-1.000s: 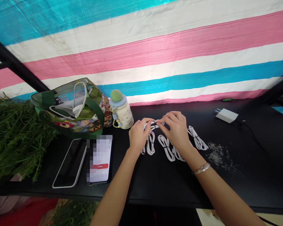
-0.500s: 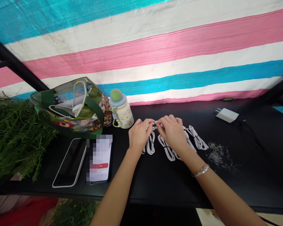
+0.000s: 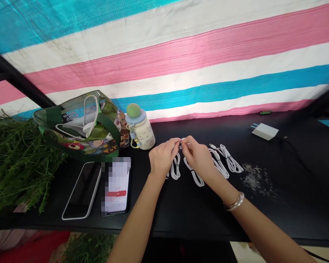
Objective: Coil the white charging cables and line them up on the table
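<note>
My left hand (image 3: 162,157) and my right hand (image 3: 199,155) meet over the black table (image 3: 197,212), both pinched on one coiled white cable (image 3: 181,143) held between their fingertips. Several more bundled white cables lie in a row on the table: one (image 3: 176,170) under my left hand, one (image 3: 195,176) below my right hand, and two (image 3: 227,162) to the right. A bracelet (image 3: 235,201) sits on my right wrist.
A clear cartoon-print bag (image 3: 84,126) and a small bottle with a green cap (image 3: 139,127) stand at the back left. Two phones (image 3: 98,188) lie near the front edge. Green grass (image 3: 16,157) fills the left. A white charger (image 3: 264,131) and scattered crumbs (image 3: 256,180) are on the right.
Both hands drew slightly closer together and toward me with the cable. My right hand shifted left, uncovering the cables to its right.
</note>
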Action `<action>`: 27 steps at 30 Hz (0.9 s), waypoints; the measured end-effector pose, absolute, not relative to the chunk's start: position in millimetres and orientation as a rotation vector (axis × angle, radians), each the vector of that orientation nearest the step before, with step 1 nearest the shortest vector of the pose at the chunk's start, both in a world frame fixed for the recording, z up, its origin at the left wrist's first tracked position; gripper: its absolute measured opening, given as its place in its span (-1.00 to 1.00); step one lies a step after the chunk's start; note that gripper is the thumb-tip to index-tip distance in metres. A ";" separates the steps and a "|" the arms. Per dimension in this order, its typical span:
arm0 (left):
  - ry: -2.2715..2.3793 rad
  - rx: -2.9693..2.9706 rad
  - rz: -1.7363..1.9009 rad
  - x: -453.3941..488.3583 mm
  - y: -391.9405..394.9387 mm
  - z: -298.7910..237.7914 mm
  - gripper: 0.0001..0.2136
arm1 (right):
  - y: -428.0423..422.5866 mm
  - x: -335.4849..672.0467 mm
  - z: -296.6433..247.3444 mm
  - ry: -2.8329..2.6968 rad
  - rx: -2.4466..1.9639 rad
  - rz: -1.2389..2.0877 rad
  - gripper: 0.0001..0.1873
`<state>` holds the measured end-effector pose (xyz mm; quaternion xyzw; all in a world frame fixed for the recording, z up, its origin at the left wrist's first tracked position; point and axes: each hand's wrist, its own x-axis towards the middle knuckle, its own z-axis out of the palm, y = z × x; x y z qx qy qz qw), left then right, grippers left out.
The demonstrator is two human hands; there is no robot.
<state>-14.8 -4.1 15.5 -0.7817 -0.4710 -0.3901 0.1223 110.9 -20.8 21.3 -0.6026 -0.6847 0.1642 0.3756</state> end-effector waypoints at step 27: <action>-1.148 -2.162 -1.378 -18.4 -0.1 16.3 -0.71 | -27.0 104.6 37.7 -1.126 -1.039 1.422 -0.57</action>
